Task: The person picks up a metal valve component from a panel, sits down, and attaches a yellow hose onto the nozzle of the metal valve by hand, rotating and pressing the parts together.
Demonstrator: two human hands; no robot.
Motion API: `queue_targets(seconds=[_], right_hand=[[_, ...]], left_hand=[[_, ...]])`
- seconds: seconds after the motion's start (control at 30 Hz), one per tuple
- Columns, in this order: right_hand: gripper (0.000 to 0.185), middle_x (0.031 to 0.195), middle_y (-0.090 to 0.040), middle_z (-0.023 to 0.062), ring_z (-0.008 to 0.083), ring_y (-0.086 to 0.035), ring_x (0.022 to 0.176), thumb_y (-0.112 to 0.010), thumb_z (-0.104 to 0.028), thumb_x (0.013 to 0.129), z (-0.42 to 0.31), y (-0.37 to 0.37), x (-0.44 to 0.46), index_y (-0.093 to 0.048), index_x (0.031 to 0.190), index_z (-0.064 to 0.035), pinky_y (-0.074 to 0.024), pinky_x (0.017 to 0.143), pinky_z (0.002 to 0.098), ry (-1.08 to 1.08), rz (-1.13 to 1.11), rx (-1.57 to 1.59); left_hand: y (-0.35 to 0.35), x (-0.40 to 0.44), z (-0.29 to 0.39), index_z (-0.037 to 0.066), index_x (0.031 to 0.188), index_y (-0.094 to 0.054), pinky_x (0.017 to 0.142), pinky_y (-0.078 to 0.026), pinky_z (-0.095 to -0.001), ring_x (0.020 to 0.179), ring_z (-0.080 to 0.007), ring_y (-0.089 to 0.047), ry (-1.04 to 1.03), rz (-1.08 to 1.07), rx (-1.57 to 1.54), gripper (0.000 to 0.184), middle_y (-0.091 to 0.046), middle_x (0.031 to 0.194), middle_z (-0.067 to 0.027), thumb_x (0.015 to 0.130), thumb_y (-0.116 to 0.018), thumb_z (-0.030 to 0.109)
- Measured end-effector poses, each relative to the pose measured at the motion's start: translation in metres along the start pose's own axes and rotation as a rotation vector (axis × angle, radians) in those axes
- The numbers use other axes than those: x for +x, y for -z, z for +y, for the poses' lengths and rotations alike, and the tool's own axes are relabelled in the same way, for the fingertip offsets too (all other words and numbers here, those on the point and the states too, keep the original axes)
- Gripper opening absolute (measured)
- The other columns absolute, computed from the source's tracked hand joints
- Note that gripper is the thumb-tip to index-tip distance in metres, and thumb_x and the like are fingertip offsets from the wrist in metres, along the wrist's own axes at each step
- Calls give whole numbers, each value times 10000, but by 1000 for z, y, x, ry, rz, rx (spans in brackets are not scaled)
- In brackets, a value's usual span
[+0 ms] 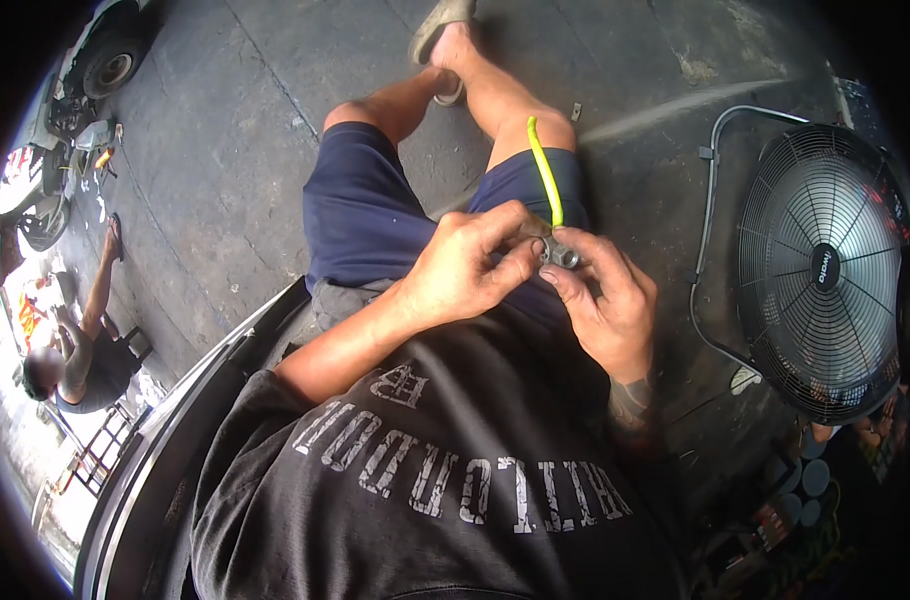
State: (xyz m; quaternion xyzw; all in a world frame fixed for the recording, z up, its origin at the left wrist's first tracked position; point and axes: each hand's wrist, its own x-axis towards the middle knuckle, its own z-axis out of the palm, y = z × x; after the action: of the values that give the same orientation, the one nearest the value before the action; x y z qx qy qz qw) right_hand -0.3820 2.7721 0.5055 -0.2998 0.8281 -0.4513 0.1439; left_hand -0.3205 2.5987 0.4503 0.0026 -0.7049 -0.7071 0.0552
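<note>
Between my two hands, above my lap, is a small grey metal fitting (565, 257) with a round opening. A thin, slightly curved, bright yellow-green lever-like rod (545, 175) rises from the fitting and points away from me. My left hand (470, 258) is closed, its thumb and forefinger pinching the fitting's left side. On the other side, the thumb and fingers of my right hand (607, 295) grip the fitting near the base of the rod. My fingertips hide part of the fitting, so its exact kind does not show.
To the right stands a large round floor fan (825, 270) with a tubular frame (712, 190). At far left are a motorcycle (45, 180) and another person (90, 360), seated. Cans (813, 475) stand at lower right on the dark floor (245, 150).
</note>
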Motion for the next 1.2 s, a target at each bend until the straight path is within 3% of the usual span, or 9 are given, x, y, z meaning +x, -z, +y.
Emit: queue_targets(seconds=[0.33,0.63,1.2], right_hand=[[284,901,-663,137,273,-678,793,-747,-38,823,3,-1,-1,-639,1082,2,-544,678,357,70,3,-32],[292,913,-670,137,271,-682,799,-755,-44,818,2,-1,-1,-643,1084,-2,-548,684,351,78,24,-26],[307,947,-685,129,251,-693,837,-757,9,794,3,-7,-3,-656,1084,7,-568,717,334,166,84,-77]], left_hand=[[-8,-2,-6,-16,866,-593,625,-549,-257,726,-124,-691,-41,78,30,38,-688,784,-89,842,-586,-44],[-5,-2,1,-38,913,-603,657,-534,-251,727,-103,-664,56,47,-140,45,-679,815,-85,869,-596,-36],[-13,-2,1,-32,867,-569,619,-533,-236,693,-62,-617,82,121,-132,67,-652,774,-66,842,-552,-91]])
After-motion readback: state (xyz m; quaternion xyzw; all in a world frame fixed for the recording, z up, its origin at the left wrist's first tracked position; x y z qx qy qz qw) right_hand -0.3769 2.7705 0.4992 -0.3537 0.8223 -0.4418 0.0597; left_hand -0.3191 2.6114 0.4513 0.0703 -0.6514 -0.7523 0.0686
